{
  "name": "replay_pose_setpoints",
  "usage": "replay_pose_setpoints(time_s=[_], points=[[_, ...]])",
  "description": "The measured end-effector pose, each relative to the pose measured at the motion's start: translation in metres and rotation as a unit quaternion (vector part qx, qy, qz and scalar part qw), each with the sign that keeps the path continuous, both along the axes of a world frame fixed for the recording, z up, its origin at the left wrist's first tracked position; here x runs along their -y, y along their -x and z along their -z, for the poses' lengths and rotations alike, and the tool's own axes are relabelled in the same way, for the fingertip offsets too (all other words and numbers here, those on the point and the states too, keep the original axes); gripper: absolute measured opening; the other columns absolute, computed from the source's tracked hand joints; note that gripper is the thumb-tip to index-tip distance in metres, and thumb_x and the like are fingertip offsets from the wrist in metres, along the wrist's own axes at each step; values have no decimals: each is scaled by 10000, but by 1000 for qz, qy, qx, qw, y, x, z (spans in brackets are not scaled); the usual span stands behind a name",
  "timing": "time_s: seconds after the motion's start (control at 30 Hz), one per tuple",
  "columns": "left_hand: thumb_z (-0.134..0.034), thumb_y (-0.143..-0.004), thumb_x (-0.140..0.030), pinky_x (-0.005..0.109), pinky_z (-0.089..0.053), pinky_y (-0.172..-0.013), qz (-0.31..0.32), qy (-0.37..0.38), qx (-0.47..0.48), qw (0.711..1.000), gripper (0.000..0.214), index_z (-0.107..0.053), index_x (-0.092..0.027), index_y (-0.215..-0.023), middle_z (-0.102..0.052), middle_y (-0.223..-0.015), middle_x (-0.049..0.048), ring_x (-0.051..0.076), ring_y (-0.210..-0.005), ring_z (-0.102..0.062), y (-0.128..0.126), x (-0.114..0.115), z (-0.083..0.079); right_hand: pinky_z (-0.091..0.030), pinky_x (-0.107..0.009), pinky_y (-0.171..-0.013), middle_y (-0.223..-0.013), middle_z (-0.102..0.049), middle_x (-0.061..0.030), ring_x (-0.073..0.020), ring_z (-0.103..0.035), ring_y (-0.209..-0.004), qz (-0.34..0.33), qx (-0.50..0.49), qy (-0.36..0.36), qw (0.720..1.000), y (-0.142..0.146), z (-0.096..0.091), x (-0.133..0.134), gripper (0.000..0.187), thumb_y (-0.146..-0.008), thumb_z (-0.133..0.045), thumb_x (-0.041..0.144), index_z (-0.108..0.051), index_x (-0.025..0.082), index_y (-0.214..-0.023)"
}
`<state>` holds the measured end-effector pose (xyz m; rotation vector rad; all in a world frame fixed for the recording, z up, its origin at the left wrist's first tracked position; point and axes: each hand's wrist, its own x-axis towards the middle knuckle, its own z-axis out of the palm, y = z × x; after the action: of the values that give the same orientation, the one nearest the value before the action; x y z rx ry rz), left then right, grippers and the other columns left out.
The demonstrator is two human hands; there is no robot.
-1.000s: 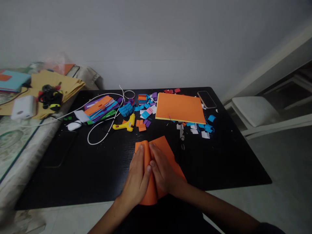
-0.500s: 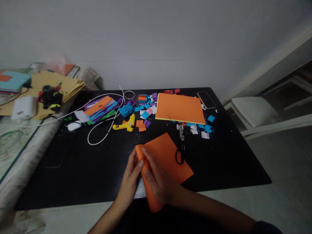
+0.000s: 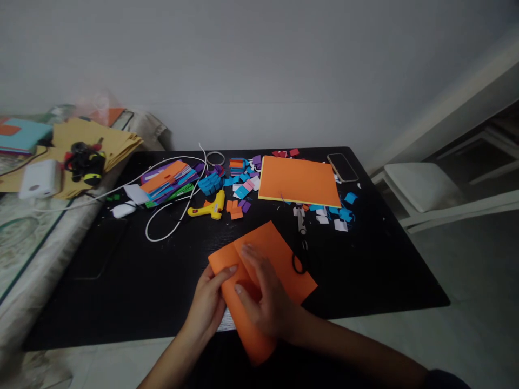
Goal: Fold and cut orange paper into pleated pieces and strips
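Note:
An orange sheet of paper (image 3: 279,254) lies partly folded near the front edge of the black table (image 3: 133,286). My left hand (image 3: 208,305) grips its left flap, thumb on top, lifting the flap edge. My right hand (image 3: 263,297) presses flat on the middle of the sheet, fingers spread. Black scissors (image 3: 300,243) lie at the sheet's right edge, the handle loop resting on the paper.
A stack of orange paper (image 3: 299,181), a phone (image 3: 343,167), scattered blue, white and purple paper squares (image 3: 243,189), a yellow glue gun (image 3: 208,208), coloured paper strips (image 3: 168,181) and a white cable (image 3: 170,216) fill the table's far half. A white chair (image 3: 421,186) stands to the right.
The paper went from a tight fold under both hands to opened out; the left flap now swings out leftward in my left hand. The scissors' handle came into view.

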<state>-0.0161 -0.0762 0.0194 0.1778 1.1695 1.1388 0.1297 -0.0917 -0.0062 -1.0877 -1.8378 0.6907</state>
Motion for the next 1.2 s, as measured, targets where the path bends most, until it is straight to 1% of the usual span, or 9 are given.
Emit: replay_pose_setpoints(time_s=[0.23,0.33,0.43,0.5,0.6,0.73,0.93,1.1,1.2], points=[[-953,-587,-221,336,-639,-792,-43,-13,-12,999,469,-746,-135,-998,-814,-1001,92,261,-869,-779,6,-5,-7,-445,-622,-1197,-1629,-421,-234,-384,-417,-1525,7,88,29,996,-7,-2,6,821,-940,-676,368,-248,164,-1611],[-957,-584,-254,322,-636,-738,-47,-22,-21,998,461,-749,-140,-979,-811,-964,80,254,-822,-773,5,-5,-11,-530,-573,-1136,-1583,-489,-244,-374,-526,-1451,-9,95,55,994,-11,-12,7,858,-919,-709,407,-261,158,-1607],[-962,-590,-289,298,-617,-679,-21,-51,-38,998,446,-740,-135,-945,-789,-875,71,225,-739,-746,4,-2,-12,-654,-442,-972,-1435,-661,-165,-301,-708,-1246,-1,108,60,992,-12,-25,2,788,-905,-726,406,-349,224,-1572],[-956,-619,-319,285,-601,-671,-3,-82,-62,995,452,-725,-144,-965,-770,-856,59,206,-725,-725,5,-1,-11,-666,-393,-920,-1376,-708,-119,-262,-749,-1168,-44,12,147,988,-13,-33,-3,683,-916,-705,331,-415,253,-1530],[-928,-694,-350,254,-576,-721,-3,-146,-141,979,474,-696,-189,-1075,-741,-953,34,181,-808,-697,12,1,-8,-658,-413,-900,-1323,-738,-114,-260,-766,-1117,-101,-191,330,919,-15,-40,-11,573,-922,-670,256,-488,236,-1465],[-876,-781,-354,216,-531,-823,-29,-229,-304,924,475,-666,-252,-1194,-661,-1162,19,176,-1015,-641,24,-5,-9,-643,-449,-925,-1184,-801,-86,-255,-784,-1065,-91,-236,382,889,-20,-44,-21,419,-932,-681,301,-601,232,-1338],[-795,-854,-387,384,-515,-1043,-9,-315,-390,865,463,-605,-224,-1244,-666,-1223,76,245,-1142,-654,34,-43,-28,-642,-423,-927,-1082,-822,-62,-231,-791,-1011,-57,-203,321,923,-34,-57,-52,234,-892,-709,296,-716,206,-1108],[-751,-901,-367,431,-450,-1143,46,-431,-484,760,407,-634,-255,-1275,-665,-1328,66,258,-1274,-612,37,-93,-74,-634,-391,-885,-1049,-812,-44,-219,-775,-970,-10,-140,151,978,-55,-88,-96,172,-887,-708,256,-749,234,-1053],[-766,-895,-374,397,-518,-1030,102,-462,-495,729,370,-678,-238,-1227,-734,-1179,56,236,-1111,-688,26,-115,-99,-607,-386,-892,-1001,-813,-40,-214,-763,-946,-15,-52,72,996,-62,-105,-117,107,-936,-694,257,-773,239,-1007]])
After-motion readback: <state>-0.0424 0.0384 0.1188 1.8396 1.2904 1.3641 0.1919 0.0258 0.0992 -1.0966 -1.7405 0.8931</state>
